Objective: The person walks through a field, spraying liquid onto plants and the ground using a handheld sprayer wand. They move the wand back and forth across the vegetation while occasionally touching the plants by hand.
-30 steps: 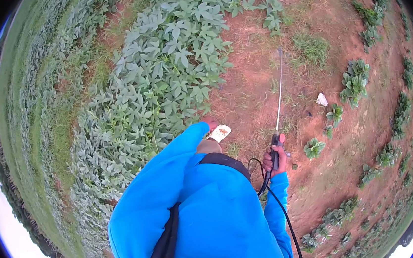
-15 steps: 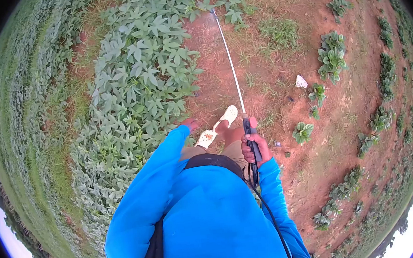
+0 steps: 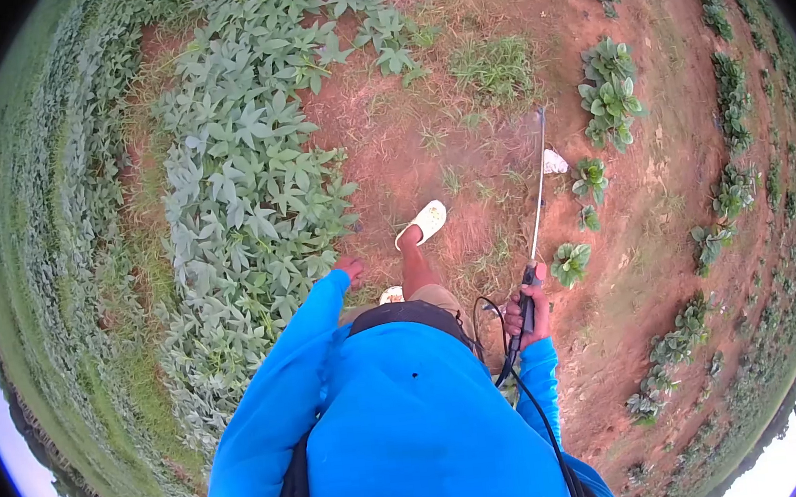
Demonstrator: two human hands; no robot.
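My right hand [image 3: 531, 310] is wrapped round the dark handle of a spray wand [image 3: 539, 198]. The wand's thin metal tube points forward, its tip left of the small leafy plants [image 3: 611, 99]. A black hose [image 3: 540, 413] runs from the handle back along my right side. My left hand [image 3: 352, 270] hangs near the edge of the broad-leaved green crop [image 3: 246, 167]; its fingers are small and partly hidden, and their pose is unclear. Between the hands, a foot in a pale clog [image 3: 431, 220] is forward on the soil, with the other clog [image 3: 391, 295] behind it.
Reddish bare soil [image 3: 381, 169] with grass tufts [image 3: 496, 68] runs between the dense crop on the left and rows of low plants [image 3: 732, 101] on the right. A white scrap [image 3: 554, 161] lies near a small plant [image 3: 590, 179].
The wand tip has swung left over the soil and then back right, close to the white scrap. One foot has stepped forward, and the plants have shifted left and down in view.
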